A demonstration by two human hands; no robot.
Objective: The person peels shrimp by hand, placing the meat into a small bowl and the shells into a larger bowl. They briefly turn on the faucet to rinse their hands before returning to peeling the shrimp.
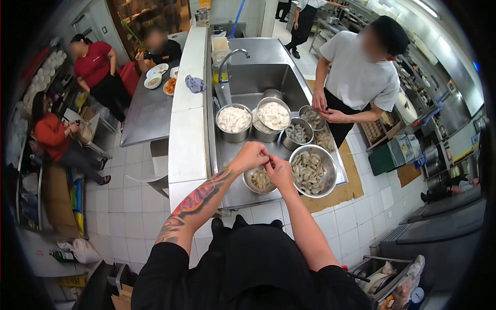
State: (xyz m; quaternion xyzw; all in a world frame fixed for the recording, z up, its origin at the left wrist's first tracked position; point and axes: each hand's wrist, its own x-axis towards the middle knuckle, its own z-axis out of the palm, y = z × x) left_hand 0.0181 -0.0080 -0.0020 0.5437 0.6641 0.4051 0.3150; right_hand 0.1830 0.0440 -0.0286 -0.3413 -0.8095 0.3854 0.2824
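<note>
**Head view, stainless-steel worktop point(226, 155).** The left hand point(250, 156), on a tattooed forearm, and the right hand point(279, 171) are being held together above the near end of the worktop. A small pale morsel point(267, 163) is being pinched between the fingertips of both hands, where they meet. Both hands are being closed on it, and it is too small for its kind to be told.

At 6 o'clock from the morsel, directly under the hands, a small steel bowl point(258, 182) holding pale scraps is being partly hidden by them. At 3 o'clock, just beside the small bowl, a large bowl point(312, 170) heaped with grey shrimp is being carried by the worktop.

Farther off, at 12 o'clock, two deep pans of white peeled pieces are being shown touching each other: the left pan point(233, 120) and the right pan point(273, 114). At 1 o'clock, three lesser bowls point(297, 133) with greyish contents are being grouped close to the right pan.

Beyond the pans, still at 12 o'clock, the sink point(258, 77) and its curved faucet point(231, 56) are being seen. At 2 o'clock, a co-worker in a white shirt point(356, 67) is being shown standing at the worktop's right side, both hands close together over the lesser bowls.

At 11 o'clock, a blue cloth point(195, 83) is being supported by the white ledge point(187, 139). At 10 o'clock, well apart, a grey table point(147, 111) bearing plates of food is being attended by seated people.
</note>
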